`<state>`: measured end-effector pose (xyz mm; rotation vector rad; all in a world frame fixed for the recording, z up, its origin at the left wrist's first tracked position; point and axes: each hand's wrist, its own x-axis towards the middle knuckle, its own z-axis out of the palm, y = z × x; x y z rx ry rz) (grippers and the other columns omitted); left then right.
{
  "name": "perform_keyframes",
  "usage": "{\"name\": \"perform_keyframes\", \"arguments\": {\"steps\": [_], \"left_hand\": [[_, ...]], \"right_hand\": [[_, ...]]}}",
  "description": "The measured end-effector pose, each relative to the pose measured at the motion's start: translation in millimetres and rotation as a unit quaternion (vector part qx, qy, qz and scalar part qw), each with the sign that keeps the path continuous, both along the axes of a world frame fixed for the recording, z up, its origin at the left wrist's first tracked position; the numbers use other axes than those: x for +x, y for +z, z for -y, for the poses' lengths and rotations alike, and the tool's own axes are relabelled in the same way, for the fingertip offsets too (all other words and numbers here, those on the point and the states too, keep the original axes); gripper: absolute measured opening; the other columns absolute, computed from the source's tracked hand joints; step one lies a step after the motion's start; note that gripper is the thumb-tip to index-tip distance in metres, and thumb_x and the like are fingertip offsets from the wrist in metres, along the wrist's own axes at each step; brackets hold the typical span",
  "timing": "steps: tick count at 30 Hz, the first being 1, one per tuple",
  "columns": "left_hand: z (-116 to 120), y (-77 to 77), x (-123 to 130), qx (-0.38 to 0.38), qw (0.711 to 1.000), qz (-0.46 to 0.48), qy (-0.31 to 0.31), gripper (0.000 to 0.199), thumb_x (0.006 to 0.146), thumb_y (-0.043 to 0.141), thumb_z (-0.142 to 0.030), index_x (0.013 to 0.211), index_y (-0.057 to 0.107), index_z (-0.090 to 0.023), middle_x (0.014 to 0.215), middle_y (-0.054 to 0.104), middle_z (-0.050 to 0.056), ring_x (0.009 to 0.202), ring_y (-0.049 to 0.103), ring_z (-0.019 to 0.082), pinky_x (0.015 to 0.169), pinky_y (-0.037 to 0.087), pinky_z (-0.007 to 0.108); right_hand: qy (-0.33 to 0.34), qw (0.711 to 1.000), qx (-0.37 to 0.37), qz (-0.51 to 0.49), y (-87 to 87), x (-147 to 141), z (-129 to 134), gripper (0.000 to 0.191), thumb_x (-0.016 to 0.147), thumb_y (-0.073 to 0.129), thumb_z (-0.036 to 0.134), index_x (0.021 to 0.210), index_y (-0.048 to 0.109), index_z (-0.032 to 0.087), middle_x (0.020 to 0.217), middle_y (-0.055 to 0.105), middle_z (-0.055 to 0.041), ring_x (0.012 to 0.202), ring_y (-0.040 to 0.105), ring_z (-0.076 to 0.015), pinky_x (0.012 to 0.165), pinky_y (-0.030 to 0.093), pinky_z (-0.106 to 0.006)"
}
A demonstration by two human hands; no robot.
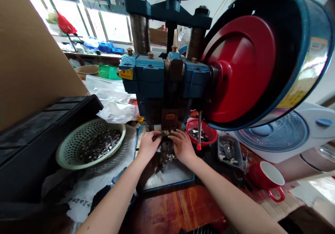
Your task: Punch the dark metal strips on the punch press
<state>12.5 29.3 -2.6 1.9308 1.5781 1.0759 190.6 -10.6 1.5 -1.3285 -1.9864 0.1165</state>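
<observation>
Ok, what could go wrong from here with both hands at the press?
Pinching: the left hand and right hand both reach in close to the ram of the press, so either could be caught if it came down.
Stray parts: loose metal bits lie on the base plate near the right hand, which might sweep them aside.

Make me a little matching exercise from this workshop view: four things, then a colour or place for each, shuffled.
Things
1. mug
2. wheel
3. larger basket
4. left hand and right hand

Descriptions
A. pale green, holding small pieces
B. red outside, pale inside
C. low at the front of the blue machine
D. inside a round blue guard

Pairs: 1-B, 2-D, 3-A, 4-C
</observation>
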Motion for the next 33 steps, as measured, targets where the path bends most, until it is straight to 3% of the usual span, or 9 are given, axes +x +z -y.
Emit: {"name": "perform_keyframes", "arguments": {"steps": [3, 7, 9, 16, 23, 25, 29, 31, 33], "left_hand": [[13.7, 3.8, -10.6, 0.013, 0.999, 0.020, 0.038, 0.030, 0.080, 0.050, -0.037, 0.099, 0.064, -0.019, 0.099, 0.064, 0.007, 0.092, 0.058, 0.022, 0.083, 0.046, 0.037], [43.5, -3.2, -21.5, 0.015, 0.994, 0.068, 0.078, 0.030, 0.082, 0.051, -0.040, 0.101, 0.062, -0.021, 0.099, 0.059, 0.006, 0.086, 0.057, 0.020, 0.082, 0.047, 0.037], [59.5, -11.0, -19.4, 0.012, 0.989, 0.115, 0.094, 0.030, 0.082, 0.051, -0.041, 0.104, 0.060, -0.022, 0.103, 0.057, 0.006, 0.088, 0.056, 0.019, 0.083, 0.047, 0.035], [88.5, -29.3, -0.3, 0.032, 0.974, 0.189, 0.121, 0.033, 0.087, 0.045, -0.041, 0.114, 0.051, -0.022, 0.113, 0.052, 0.007, 0.096, 0.054, 0.019, 0.087, 0.046, 0.034], [86.8, -38.4, -4.5, 0.030, 0.966, 0.206, 0.152, 0.033, 0.089, 0.040, -0.041, 0.114, 0.051, -0.021, 0.115, 0.054, 0.008, 0.103, 0.053, 0.020, 0.096, 0.040, 0.037], [85.5, -41.2, -5.6, 0.017, 0.959, 0.236, 0.156, 0.035, 0.089, 0.039, -0.041, 0.115, 0.050, -0.021, 0.118, 0.054, 0.008, 0.108, 0.052, 0.020, 0.098, 0.039, 0.037], [83.3, -42.1, -5.7, 0.012, 0.947, 0.275, 0.164, 0.036, 0.088, 0.041, -0.043, 0.115, 0.050, -0.021, 0.120, 0.054, 0.008, 0.112, 0.050, 0.021, 0.100, 0.036, 0.038], [82.8, -40.0, -5.0, 0.021, 0.942, 0.288, 0.173, 0.036, 0.087, 0.043, -0.044, 0.113, 0.052, -0.020, 0.117, 0.056, 0.008, 0.109, 0.051, 0.021, 0.098, 0.037, 0.038], [82.5, -37.6, -4.4, 0.025, 0.938, 0.298, 0.174, 0.036, 0.086, 0.044, -0.044, 0.111, 0.053, -0.020, 0.114, 0.057, 0.008, 0.106, 0.053, 0.021, 0.097, 0.037, 0.037]], "right_hand": [[-0.038, 0.974, -0.037, -0.218, -13.3, 17.1, 14.8, 0.027, 0.089, 0.044, 0.028, 0.104, 0.065, 0.021, 0.103, 0.067, -0.0087, 0.101, 0.059, -0.0217, 0.092, 0.044, -0.040], [-0.067, 0.860, -0.133, -0.488, -28.5, 40.6, 45.7, 0.051, 0.089, 0.034, 0.056, 0.101, 0.064, 0.016, 0.091, 0.069, -0.0093, 0.083, 0.065, -0.0211, 0.076, 0.050, -0.035], [-0.060, 0.838, -0.139, -0.524, -28.0, 45.9, 56.7, 0.055, 0.087, 0.035, 0.061, 0.097, 0.065, 0.016, 0.090, 0.069, -0.0088, 0.082, 0.065, -0.0212, 0.076, 0.050, -0.035], [-0.092, 0.886, -0.099, -0.444, -16.7, 42.7, 56.6, 0.049, 0.087, 0.040, 0.058, 0.084, 0.066, 0.017, 0.089, 0.069, -0.0077, 0.084, 0.061, -0.0208, 0.079, 0.046, -0.033], [-0.098, 0.836, -0.128, -0.524, -39.3, 35.4, 43.6, 0.054, 0.086, 0.033, 0.063, 0.092, 0.062, 0.018, 0.077, 0.067, -0.0047, 0.070, 0.062, -0.0182, 0.067, 0.049, -0.031], [-0.111, 0.864, -0.126, -0.474, -37.9, 27.1, 30.2, 0.047, 0.083, 0.043, 0.060, 0.092, 0.062, 0.017, 0.074, 0.067, -0.0040, 0.069, 0.062, -0.0182, 0.065, 0.049, -0.030], [-0.083, 0.960, -0.129, -0.235, -22.2, 5.6, -4.8, 0.038, 0.079, 0.057, 0.050, 0.099, 0.065, 0.018, 0.088, 0.068, -0.0067, 0.086, 0.062, -0.0213, 0.078, 0.046, -0.033], [-0.078, 0.970, -0.162, -0.163, -15.8, -2.0, -17.6, 0.035, 0.077, 0.061, 0.045, 0.099, 0.066, 0.018, 0.094, 0.067, -0.0077, 0.090, 0.060, -0.0214, 0.081, 0.044, -0.032], [-0.087, 0.956, -0.191, -0.205, -14.3, -4.5, -24.3, 0.027, 0.074, 0.065, 0.041, 0.090, 0.066, 0.019, 0.089, 0.067, -0.0054, 0.086, 0.060, -0.0197, 0.078, 0.044, -0.030]]}}
